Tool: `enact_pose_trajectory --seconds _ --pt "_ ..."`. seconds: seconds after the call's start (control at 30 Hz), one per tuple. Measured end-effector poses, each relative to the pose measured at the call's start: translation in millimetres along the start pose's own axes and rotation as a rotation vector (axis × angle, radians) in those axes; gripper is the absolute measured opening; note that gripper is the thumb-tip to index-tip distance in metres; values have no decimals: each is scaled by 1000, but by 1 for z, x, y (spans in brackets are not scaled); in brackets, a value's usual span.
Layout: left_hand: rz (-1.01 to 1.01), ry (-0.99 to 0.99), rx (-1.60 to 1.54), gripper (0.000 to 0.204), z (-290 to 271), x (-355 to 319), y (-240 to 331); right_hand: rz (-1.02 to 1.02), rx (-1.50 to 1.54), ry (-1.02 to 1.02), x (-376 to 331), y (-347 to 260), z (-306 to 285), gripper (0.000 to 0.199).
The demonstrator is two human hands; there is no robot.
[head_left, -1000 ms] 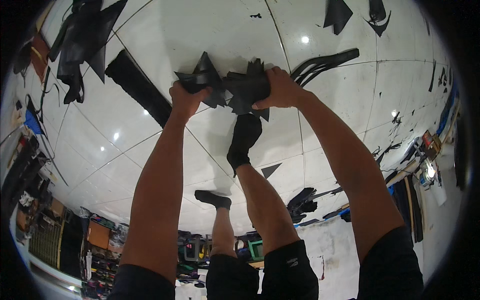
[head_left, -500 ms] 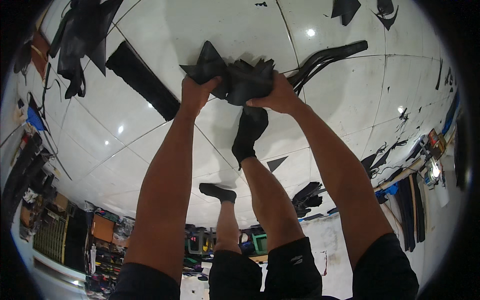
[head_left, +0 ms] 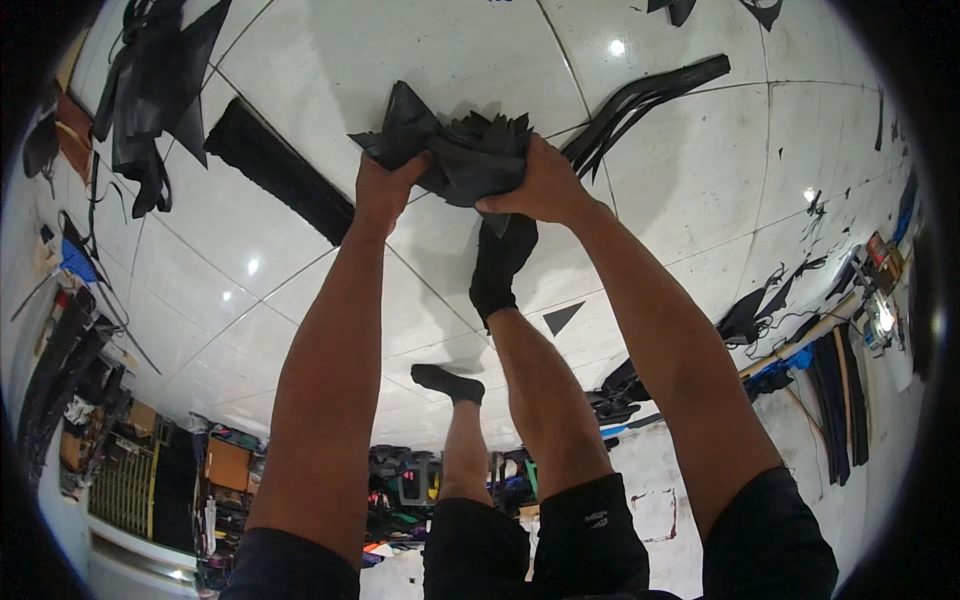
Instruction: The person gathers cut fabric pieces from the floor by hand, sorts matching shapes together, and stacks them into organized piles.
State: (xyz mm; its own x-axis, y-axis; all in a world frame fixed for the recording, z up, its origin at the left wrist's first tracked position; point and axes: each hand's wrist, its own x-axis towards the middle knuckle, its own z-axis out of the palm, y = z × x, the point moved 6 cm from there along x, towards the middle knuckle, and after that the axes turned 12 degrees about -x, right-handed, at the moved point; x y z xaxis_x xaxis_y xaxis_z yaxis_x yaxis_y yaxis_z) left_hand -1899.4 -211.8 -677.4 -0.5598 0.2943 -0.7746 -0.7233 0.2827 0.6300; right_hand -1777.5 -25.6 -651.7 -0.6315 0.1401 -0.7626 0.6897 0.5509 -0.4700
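A bunch of black, leather-like sheet scraps (head_left: 465, 160) with pointed, jagged edges is gathered between my two hands above the tiled floor. My left hand (head_left: 385, 188) grips the left part, thumb on top and fingers hidden beneath. On the other side, my right hand (head_left: 543, 185) is closed round the right end, its thumb along the near edge. The two portions press together in the middle. Just below the bunch is my foot in a black sock (head_left: 505, 255).
A dark strip with rough edges (head_left: 280, 170) lies left of my hands. Long narrow black strips (head_left: 650, 105) lie to the right, and a small dark triangle (head_left: 563, 318) lies near my foot. More black sheets (head_left: 150, 95) are piled at far left. Loose scraps (head_left: 770, 300) litter the right side.
My right hand has moved left toward my left hand, and the two portions of black scraps are now pushed together into one tighter bunch. The view has shifted slightly.
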Motion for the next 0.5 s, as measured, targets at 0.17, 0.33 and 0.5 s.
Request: enact_pose_trajectory --seconds 0.17,0.33,0.5 --pt "-42 -48 -89 48 3 5 0 61 98 -60 2 2 1 106" --pt "-55 -74 -114 43 24 -12 20 75 162 -123 -9 3 -10 108" --pt "-27 -3 -22 36 13 -60 47 27 337 -74 -60 -1 -16 110"
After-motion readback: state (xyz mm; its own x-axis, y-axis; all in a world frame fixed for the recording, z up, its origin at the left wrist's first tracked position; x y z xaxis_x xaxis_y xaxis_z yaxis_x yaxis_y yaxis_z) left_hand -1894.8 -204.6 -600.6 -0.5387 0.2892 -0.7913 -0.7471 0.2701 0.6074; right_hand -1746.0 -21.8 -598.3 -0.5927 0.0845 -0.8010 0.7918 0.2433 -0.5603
